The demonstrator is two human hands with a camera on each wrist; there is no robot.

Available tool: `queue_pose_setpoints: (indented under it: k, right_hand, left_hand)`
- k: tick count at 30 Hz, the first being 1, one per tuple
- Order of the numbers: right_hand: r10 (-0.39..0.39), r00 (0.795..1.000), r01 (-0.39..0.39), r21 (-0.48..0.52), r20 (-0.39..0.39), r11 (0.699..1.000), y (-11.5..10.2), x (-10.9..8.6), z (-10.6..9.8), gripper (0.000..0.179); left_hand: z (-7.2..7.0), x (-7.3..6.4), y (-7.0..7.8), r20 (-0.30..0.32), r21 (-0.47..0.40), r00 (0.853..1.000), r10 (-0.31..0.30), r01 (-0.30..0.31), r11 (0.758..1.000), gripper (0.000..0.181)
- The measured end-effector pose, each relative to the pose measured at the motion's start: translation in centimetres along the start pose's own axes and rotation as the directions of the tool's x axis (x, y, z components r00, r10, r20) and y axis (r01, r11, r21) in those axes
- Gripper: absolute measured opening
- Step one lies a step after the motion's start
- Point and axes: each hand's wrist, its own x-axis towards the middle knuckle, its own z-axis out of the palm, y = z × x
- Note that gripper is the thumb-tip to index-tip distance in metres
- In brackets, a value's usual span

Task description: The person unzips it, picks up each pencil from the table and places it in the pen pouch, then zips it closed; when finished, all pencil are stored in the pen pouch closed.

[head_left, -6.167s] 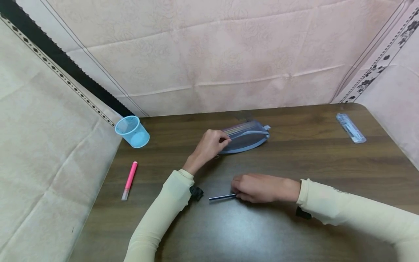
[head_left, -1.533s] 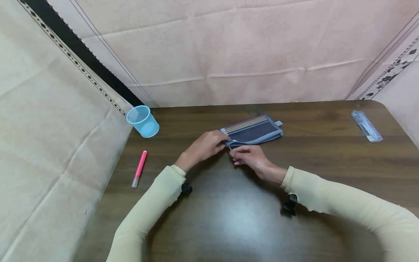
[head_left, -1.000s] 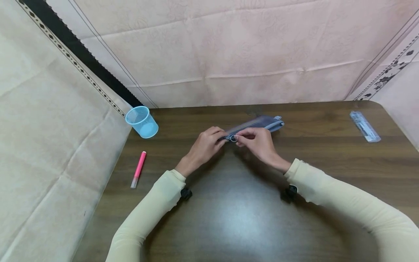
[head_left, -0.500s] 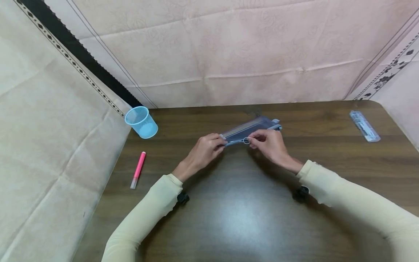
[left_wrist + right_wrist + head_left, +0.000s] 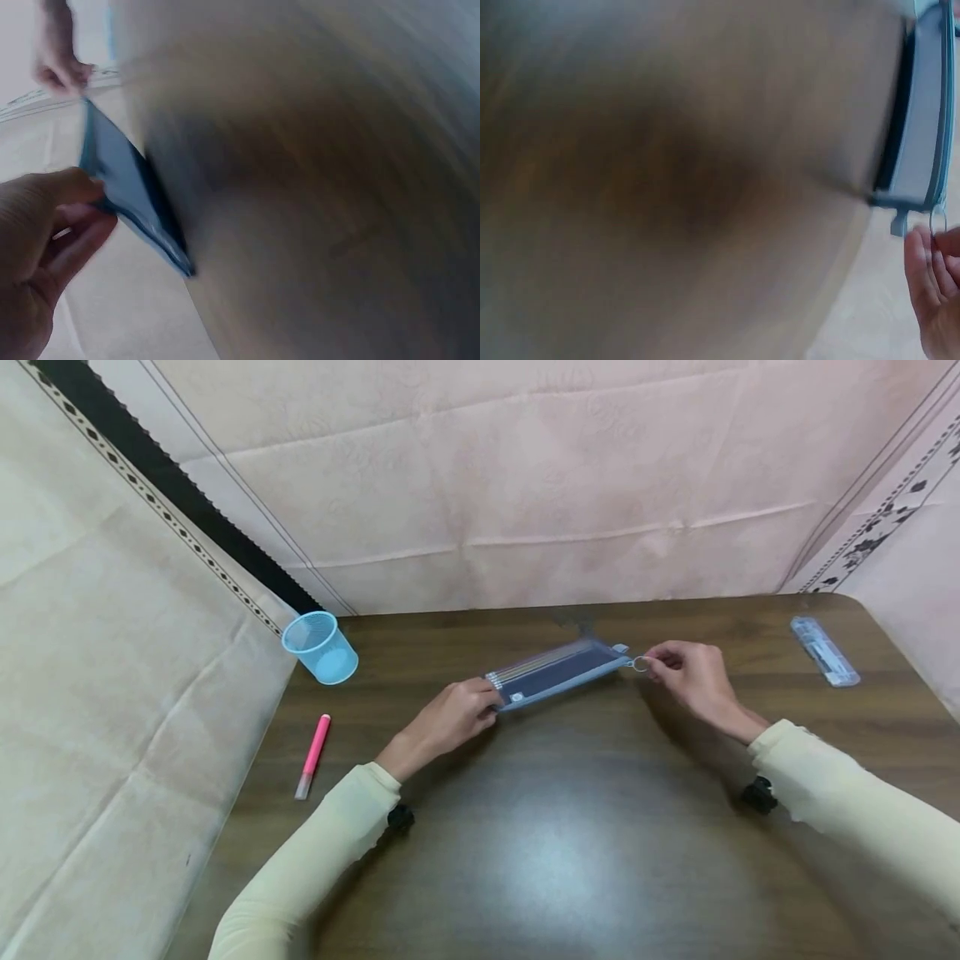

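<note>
Slightly above the middle of the head view, a blue pencil case [image 5: 551, 677] with a striped band along its far side stretches between the two hands. My left hand [image 5: 450, 718] pinches its left end between thumb and fingers, as the left wrist view confirms. At the opposite end, my right hand [image 5: 693, 681] pinches the zipper pull ring [image 5: 640, 664]. The zipper slider sits at the right corner, beside a small fabric tab [image 5: 898, 223] in the right wrist view. The zipped edge looks closed along its length. What lies inside the case is hidden.
A light blue mesh cup [image 5: 321, 647] stands at the back left edge of the brown wooden table [image 5: 525, 827]. Nearer lies a pink marker [image 5: 312, 756] with a clear cap. A slim blue-and-clear packet [image 5: 825, 652] lies at the far right. Cloth hangs behind.
The dark pen in my right hand earlier is out of sight. My right hand has since drawn the zipper ring rightward along the case, closing its opening. The left hand keeps the left end.
</note>
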Motion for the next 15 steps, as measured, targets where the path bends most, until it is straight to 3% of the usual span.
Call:
queue_pose_setpoints:
  k: [5,9,12,15]
  right_hand:
    - [-0.008,0.999,0.009,-0.004,0.037,1.0,-0.5,-1.3,-1.3,0.005]
    - [0.115,0.986,-0.121,0.046,0.118,0.992,-1.9,-2.5,-1.7,0.008]
    - [0.223,0.947,-0.25,0.095,0.229,0.964,-2.7,-3.1,-1.5,0.012]
    - [0.275,0.898,-0.334,0.125,0.344,0.934,-3.1,-3.7,-1.0,0.015]
  left_hand:
    - [-0.2,0.2,-0.7,0.054,0.092,0.997,0.05,-0.055,0.994,0.024]
    - [-0.5,0.4,-1.2,0.078,0.193,0.992,0.104,-0.117,0.974,0.025]
    - [-0.6,0.2,-1.4,0.132,0.252,0.981,0.145,-0.174,0.952,0.024]
    - [-0.5,0.0,-1.5,0.217,0.279,0.963,0.158,-0.216,0.936,0.021]
